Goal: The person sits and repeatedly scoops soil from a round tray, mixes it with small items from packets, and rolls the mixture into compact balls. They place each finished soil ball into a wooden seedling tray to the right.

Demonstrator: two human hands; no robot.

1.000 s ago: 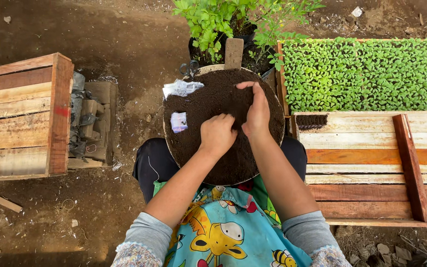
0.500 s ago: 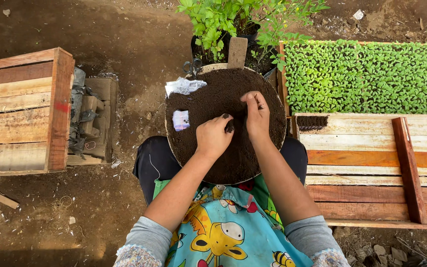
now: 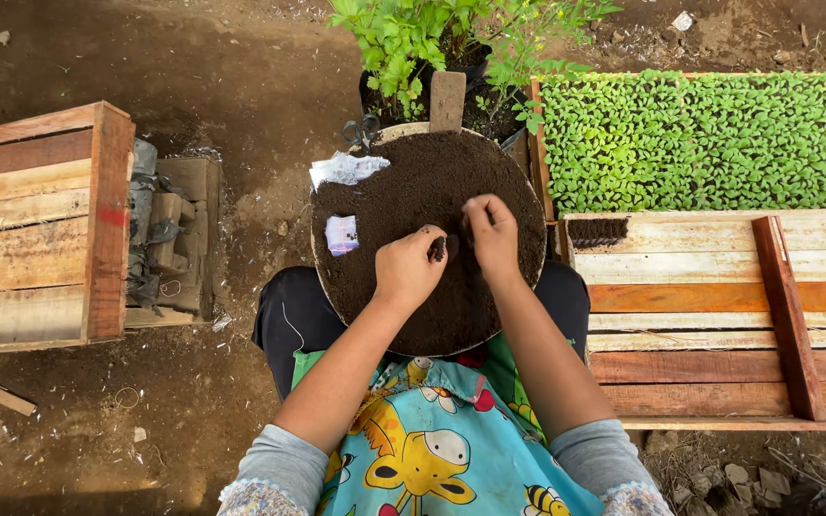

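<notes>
Two hands meet over a round tray (image 3: 518, 205) heaped with dark soil (image 3: 413, 191), and between them sits a small dark plug (image 3: 439, 249), pinched at the tips of the left hand (image 3: 408, 269). It's tiny and the same colour as the soil behind it, so its outline is hard to read; it looks short and stubby, long axis running roughly away from the person, top end toward the far rim. How much of it is buried in the fingers, can't tell.

Left hand is curled, thumb and forefinger closed on that plug, just right of the tray's middle. Right hand (image 3: 492, 234) hovers just beside it, fingers bent inward, tips dirty and close to the plug; whether it grips anything is unclear, since the fingertips fold under and out of sight.

The tray rests on the person's lap, its near edge hidden behind the forearms and a bright cartoon apron (image 3: 432, 440). On the soil to the left lie a small pale packet (image 3: 341, 234) and a crumpled white wrapper (image 3: 346, 170). A wooden handle (image 3: 447, 100) sticks up at the far rim, its lower end lost behind the soil. Beyond it, leafy potted plants (image 3: 413, 38), cut off by the top edge. To the right, a bed of green seedlings (image 3: 700, 139) above a slatted wooden crate (image 3: 700, 315); to the left, another wooden crate (image 3: 40, 225) on the dirt floor.
</notes>
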